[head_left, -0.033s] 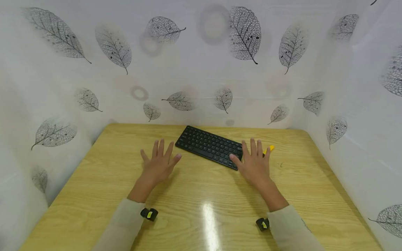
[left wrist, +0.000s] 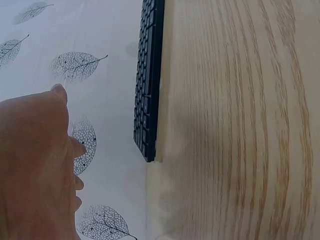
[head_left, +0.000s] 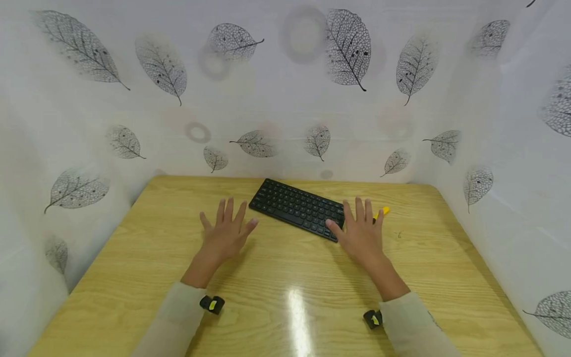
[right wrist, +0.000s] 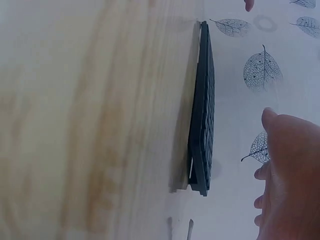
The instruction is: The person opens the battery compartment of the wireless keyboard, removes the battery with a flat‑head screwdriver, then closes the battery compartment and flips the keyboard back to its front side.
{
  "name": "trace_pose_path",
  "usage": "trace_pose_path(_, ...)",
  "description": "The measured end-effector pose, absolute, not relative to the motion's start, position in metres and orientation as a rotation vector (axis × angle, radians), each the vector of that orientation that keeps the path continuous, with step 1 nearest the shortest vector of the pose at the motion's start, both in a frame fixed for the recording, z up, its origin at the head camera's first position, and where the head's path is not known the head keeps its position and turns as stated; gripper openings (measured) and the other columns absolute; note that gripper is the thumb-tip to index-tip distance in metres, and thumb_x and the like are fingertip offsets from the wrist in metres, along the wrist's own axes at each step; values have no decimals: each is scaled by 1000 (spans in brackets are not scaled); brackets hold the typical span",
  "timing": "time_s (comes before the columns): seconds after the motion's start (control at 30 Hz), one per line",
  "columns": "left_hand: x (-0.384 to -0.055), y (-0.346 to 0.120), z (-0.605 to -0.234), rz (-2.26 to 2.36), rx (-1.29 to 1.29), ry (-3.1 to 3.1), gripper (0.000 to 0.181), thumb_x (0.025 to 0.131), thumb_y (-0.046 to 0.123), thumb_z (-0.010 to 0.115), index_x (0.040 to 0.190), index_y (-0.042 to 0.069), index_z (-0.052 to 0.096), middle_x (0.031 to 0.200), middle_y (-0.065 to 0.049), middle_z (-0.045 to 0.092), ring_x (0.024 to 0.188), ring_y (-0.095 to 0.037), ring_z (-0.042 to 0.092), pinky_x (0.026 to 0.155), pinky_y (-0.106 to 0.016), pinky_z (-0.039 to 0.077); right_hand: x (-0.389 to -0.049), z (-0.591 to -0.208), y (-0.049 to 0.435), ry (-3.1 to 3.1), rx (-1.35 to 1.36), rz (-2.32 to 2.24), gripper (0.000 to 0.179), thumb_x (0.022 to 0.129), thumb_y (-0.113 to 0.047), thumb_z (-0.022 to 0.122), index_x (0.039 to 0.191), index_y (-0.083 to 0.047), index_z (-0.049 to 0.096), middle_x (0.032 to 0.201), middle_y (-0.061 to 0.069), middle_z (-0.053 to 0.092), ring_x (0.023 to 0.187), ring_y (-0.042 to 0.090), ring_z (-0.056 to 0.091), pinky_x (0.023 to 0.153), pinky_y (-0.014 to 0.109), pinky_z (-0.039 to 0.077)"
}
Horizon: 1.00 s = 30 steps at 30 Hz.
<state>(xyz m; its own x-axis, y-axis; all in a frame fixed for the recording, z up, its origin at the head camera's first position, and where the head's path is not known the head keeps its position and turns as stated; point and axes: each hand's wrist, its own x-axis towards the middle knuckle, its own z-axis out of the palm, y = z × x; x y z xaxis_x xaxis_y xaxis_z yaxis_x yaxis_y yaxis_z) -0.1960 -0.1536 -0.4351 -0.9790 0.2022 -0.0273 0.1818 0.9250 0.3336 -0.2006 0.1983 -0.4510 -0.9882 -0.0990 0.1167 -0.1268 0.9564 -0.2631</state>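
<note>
A black keyboard [head_left: 296, 208] lies slanted on the wooden table, its left end farther back than its right. My left hand [head_left: 224, 235], fingers spread, is just left of the keyboard and holds nothing. In the left wrist view the hand [left wrist: 35, 165] appears apart from the keyboard [left wrist: 148, 75]. My right hand [head_left: 360, 235] is spread too, its thumb and index finger overlapping the keyboard's right end in the head view. The right wrist view has this hand [right wrist: 292, 170] raised beside the keyboard [right wrist: 202, 115]. Behind its little finger shows a thin yellow-and-black object [head_left: 385, 210], partly hidden.
The light wooden table [head_left: 267, 277] has rounded far corners. White cloth [head_left: 285, 109] printed with grey leaves hangs behind it and along both sides. Small black devices with yellow marks sit at the left cuff [head_left: 212, 305] and right cuff [head_left: 373, 319].
</note>
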Motion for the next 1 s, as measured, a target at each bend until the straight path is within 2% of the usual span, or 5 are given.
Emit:
trace_pose_path(0.47,-199,-152,-436,495,324,3020,82,102,69,18,164,16,12,169,-21,-4,155,-41,-12,106,-78,-16,-198,-450,197,-3015,174,400,90,97,-75,30,164,-17,13,168,22,1,155,43,-8,116,69,-11)
trace_pose_path(0.8,-209,-150,-437,491,330,3024,82,103,69,17,163,14,16,168,-22,-1,155,-42,-11,108,-78,-15,-193,-446,200,-2988,137,516,92,97,-76,30,163,-13,16,167,24,7,154,46,0,115,71,-8)
trace_pose_path(1.0,-221,-151,-442,573,326,3036,81,103,69,18,161,12,24,168,-21,6,155,-42,-5,110,-78,-8,-187,-442,206,-2953,99,700,89,99,-72,32,161,-8,21,163,27,15,151,48,10,118,69,2)
